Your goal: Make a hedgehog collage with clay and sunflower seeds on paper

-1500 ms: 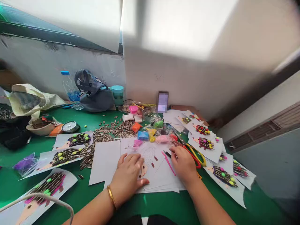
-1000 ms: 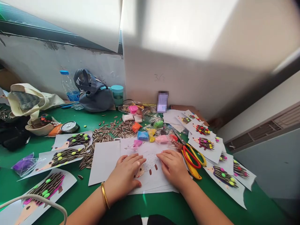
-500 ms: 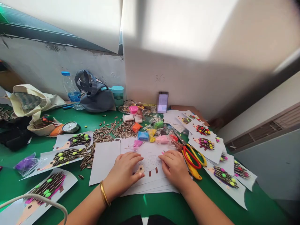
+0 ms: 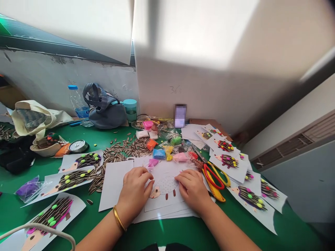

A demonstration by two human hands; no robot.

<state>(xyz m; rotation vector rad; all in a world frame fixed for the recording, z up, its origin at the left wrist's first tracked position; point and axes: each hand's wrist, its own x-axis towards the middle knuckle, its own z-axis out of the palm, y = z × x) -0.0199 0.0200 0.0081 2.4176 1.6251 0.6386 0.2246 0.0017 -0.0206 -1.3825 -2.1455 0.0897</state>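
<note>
A white sheet [image 4: 154, 205] lies in front of me with a dotted hedgehog outline [image 4: 166, 184], a beige clay face [image 4: 156, 192] and brown clay feet. My left hand [image 4: 136, 188] rests at the face's left side, thumb and index finger apart, nothing seen between them. At the outline's right edge is my right hand [image 4: 192, 188], its fingertips drawn together; what they hold, if anything, is hidden. A bit of pink shows just behind its knuckles. More white paper [image 4: 115, 183] lies left of the drawing.
Sunflower seeds [image 4: 117, 150] are heaped behind the paper, beside bagged coloured clay [image 4: 159, 153]. Scissors [image 4: 213, 174] and a yellow cutter [image 4: 213, 190] lie at right. Hedgehog pictures [image 4: 252, 200] flank both sides. A phone [image 4: 180, 116], bag [image 4: 107, 113] and bottle [image 4: 78, 104] stand at the back.
My left hand has drawn back a little to the left, uncovering more of the clay face. My right hand stays at the outline's right edge. The view has shifted slightly.
</note>
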